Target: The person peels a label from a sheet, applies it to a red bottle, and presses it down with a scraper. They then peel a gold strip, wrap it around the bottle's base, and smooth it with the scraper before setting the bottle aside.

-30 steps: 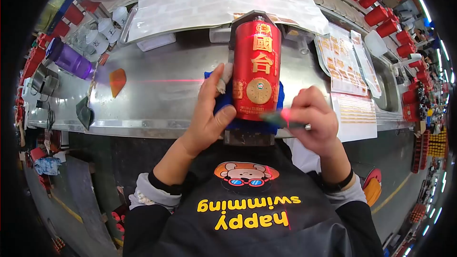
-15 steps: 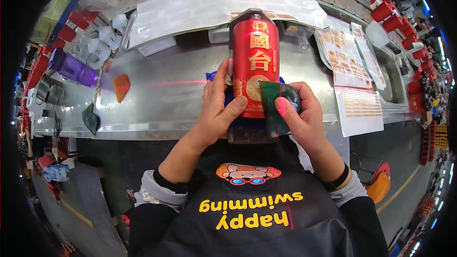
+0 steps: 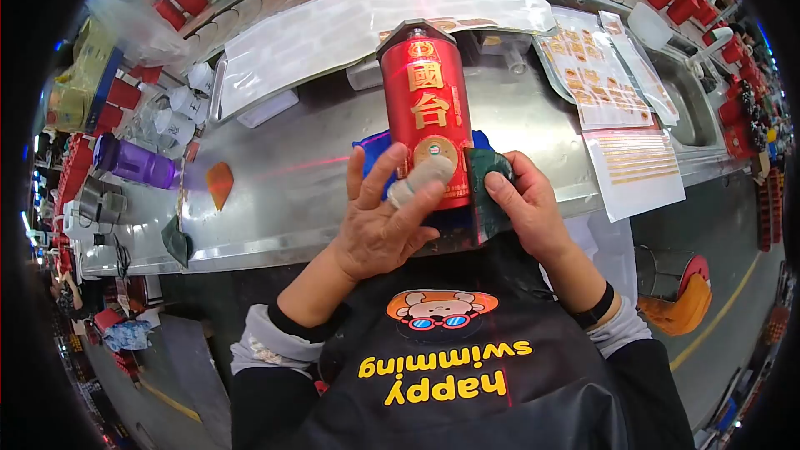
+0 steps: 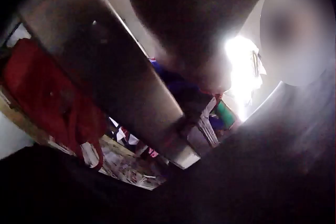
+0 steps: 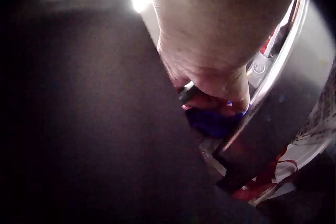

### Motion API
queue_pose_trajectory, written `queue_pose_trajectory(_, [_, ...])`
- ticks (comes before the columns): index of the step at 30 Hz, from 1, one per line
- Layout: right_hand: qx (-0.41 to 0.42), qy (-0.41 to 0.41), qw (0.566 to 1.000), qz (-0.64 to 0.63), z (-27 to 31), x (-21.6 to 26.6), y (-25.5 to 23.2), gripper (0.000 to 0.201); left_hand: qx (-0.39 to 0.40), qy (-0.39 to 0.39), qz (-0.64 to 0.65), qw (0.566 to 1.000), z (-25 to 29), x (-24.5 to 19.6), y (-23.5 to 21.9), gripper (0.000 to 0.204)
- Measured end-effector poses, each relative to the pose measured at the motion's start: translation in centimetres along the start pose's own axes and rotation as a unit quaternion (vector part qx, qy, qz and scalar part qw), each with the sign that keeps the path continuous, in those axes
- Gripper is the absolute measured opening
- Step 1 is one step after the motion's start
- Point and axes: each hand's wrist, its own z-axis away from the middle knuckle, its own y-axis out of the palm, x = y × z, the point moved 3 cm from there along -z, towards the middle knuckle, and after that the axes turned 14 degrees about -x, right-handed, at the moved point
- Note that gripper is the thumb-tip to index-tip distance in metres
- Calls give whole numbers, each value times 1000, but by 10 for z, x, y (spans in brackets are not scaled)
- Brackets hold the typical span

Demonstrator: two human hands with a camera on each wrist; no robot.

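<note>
From here I'm pinching a green scraper (image 3: 483, 204) in my right hand's (image 3: 530, 200) grip beside the red bottle (image 3: 427, 92), my splayed left hand (image 3: 373, 229) pressing a pale cloth (image 3: 425, 178) against its front.

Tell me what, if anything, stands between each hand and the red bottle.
Low on the red bottle, a whitish wad lies between its front and the left hand. On its right side, the green scraper gripped by the right hand comes between. Nothing else visible stands in the way.
</note>
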Motion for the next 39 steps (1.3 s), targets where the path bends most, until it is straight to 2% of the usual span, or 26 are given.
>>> queue_pose_trajectory(2, [5, -7, 1000, 12, 0, 1, -1, 27, 27, 100, -22, 994, -7, -1, -1, 46])
queue_pose_trajectory(3, [8, -11, 1000, 19, -1, 1, -1, 27, 33, 88, -19, 995, -13, -4, 3, 43])
queue_pose_trajectory(7, [1, -3, 1000, 11, 0, -3, -4, 26, 27, 215, -17, 976, -27, -3, 17, 37])
queue_pose_trajectory(13, [0, 2, 1000, 13, 0, 3, -2, 25, -45, 33, -6, 998, 5, -13, 1, 41])
queue_pose_trajectory(16, [-32, -71, 992, 99, -1, 17, -3, 23, -67, -41, -13, 997, 23, -16, -9, 44])
queue_pose_trajectory(17, [-43, -169, 971, 166, -3, 30, -2, 20, -86, -79, -11, 993, 28, -17, -11, 46])
queue_pose_trajectory(18, [-30, -220, 957, 188, -4, 44, 0, 18, -104, -116, -7, 988, 32, -15, -13, 49])
queue_pose_trajectory(19, [23, -248, 935, 254, -6, 65, 9, 18, -102, -121, -27, 987, 35, -13, -13, 67])
queue_pose_trajectory(20, [77, -274, 904, 318, -11, 80, 17, 17, -94, -151, -21, 984, 32, -12, -10, 69])
queue_pose_trajectory(22, [134, -244, 917, 284, -30, 78, 27, 15, -79, -208, -11, 975, 19, -8, -4, 74])
queue_pose_trajectory(23, [161, -230, 922, 267, -38, 77, 32, 14, -90, -199, -36, 975, 20, -2, -3, 80])
queue_pose_trajectory(24, [72, -239, 929, 275, -49, 80, 33, 16, -81, -185, -46, 978, 18, 0, -5, 82])
queue_pose_trajectory(25, [51, -341, 870, 353, -47, 96, 37, 18, -73, -172, -56, 981, 14, 1, -9, 83])
queue_pose_trajectory(26, [30, -437, 793, 424, -43, 112, 42, 20, -64, -160, -67, 983, 10, 3, -13, 85])
queue_pose_trajectory(28, [227, -357, 844, 330, -32, 106, 50, 20, -68, -115, -88, 987, 0, 3, -18, 87])
queue_pose_trajectory(29, [195, -272, 872, 356, -33, 102, 50, 19, -68, -93, -97, 989, -1, 2, -18, 88])
queue_pose_trajectory(30, [122, -348, 845, 387, -36, 105, 48, 19, -66, -106, -83, 989, 1, 2, -16, 90])
queue_pose_trajectory(32, [-27, -491, 757, 430, -47, 112, 46, 19, -64, -127, -58, 988, 5, 6, -11, 93])
queue_pose_trajectory(33, [3, -576, 678, 457, -40, 108, 47, 21, -56, -156, -50, 985, 8, 8, -7, 95])
queue_pose_trajectory(34, [80, -610, 651, 445, -24, 101, 53, 23, -47, -185, -41, 981, 12, 9, -1, 97])
queue_pose_trajectory(35, [156, -567, 691, 421, -7, 97, 59, 23, -38, -214, -31, 976, 14, 11, 2, 99])
queue_pose_trajectory(37, [287, -460, 766, 346, 5, 101, 65, 25, -27, -204, -53, 977, 12, 13, 3, 103])
queue_pose_trajectory(39, [143, -487, 770, 387, -11, 99, 53, 26, -23, -195, -69, 978, 11, 9, -2, 105])
